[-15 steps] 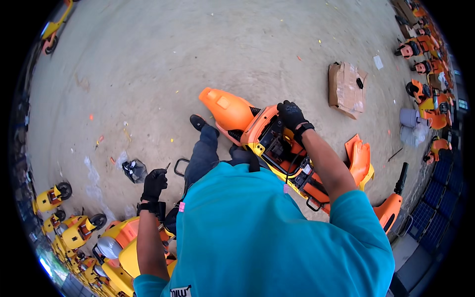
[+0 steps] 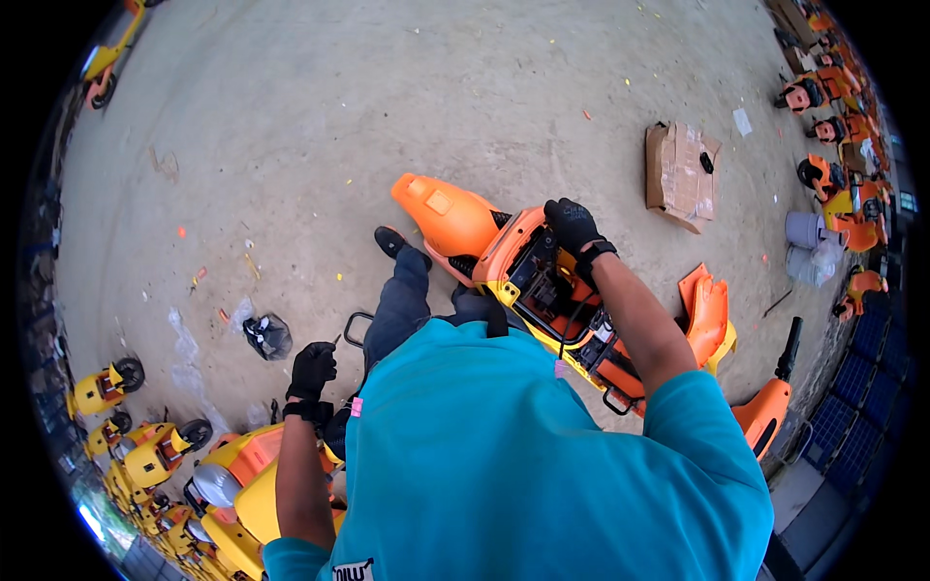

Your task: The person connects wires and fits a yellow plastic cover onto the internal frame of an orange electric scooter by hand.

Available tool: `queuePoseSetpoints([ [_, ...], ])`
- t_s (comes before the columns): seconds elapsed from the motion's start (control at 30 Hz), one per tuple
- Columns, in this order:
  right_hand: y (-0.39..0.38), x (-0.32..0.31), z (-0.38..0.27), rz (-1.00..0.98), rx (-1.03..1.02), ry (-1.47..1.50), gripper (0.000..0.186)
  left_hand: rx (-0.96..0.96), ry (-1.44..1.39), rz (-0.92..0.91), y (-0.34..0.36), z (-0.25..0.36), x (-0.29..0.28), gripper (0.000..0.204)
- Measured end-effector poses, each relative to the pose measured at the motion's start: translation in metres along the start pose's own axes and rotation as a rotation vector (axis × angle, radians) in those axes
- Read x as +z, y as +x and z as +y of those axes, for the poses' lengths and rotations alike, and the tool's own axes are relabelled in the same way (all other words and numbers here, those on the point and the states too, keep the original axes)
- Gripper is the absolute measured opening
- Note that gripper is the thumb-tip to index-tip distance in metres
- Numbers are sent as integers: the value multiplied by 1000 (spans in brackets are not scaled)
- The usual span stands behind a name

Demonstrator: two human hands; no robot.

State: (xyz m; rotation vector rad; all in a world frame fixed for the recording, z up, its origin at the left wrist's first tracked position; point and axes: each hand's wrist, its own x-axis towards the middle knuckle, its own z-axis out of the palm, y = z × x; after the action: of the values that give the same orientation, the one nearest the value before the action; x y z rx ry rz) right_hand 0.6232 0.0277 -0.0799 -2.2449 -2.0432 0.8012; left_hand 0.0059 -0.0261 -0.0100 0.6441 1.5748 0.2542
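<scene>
My left hand (image 2: 313, 371), in a black glove, is closed at my left side. A thin dark shaft pokes out of its fist; the rest of this slim tool is hidden by the fingers. My right hand (image 2: 573, 225), also gloved in black, curls over the upper rim of an orange and yellow scooter (image 2: 492, 254) in front of me. The scooter's middle is uncovered, and dark inner parts and cables (image 2: 562, 310) show there. Its orange fender-like end (image 2: 450, 215) points away to the left.
A cardboard box (image 2: 681, 174) with a small black item on top stands at the far right. Orange panels (image 2: 709, 315) lie beyond my right forearm. A black plastic bag (image 2: 267, 336) is on the floor to the left. Yellow scooters (image 2: 155, 455) crowd the lower left.
My left hand has moved down and slightly right, with the thin tool still in it. The right hand keeps its place on the scooter's rim.
</scene>
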Motion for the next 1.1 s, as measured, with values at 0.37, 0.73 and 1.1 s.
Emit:
queuePoseSetpoints([
  [0.37,-10,-10,1,218,493,405,24,53,118,-35,-11,85,6,13],
  [0.73,-121,33,-13,281,-16,678,40,63,243,-715,7,226,213,25],
  [1.1,-197,85,-48,475,367,1188,23,-335,-319,-597,78,101,377,13],
])
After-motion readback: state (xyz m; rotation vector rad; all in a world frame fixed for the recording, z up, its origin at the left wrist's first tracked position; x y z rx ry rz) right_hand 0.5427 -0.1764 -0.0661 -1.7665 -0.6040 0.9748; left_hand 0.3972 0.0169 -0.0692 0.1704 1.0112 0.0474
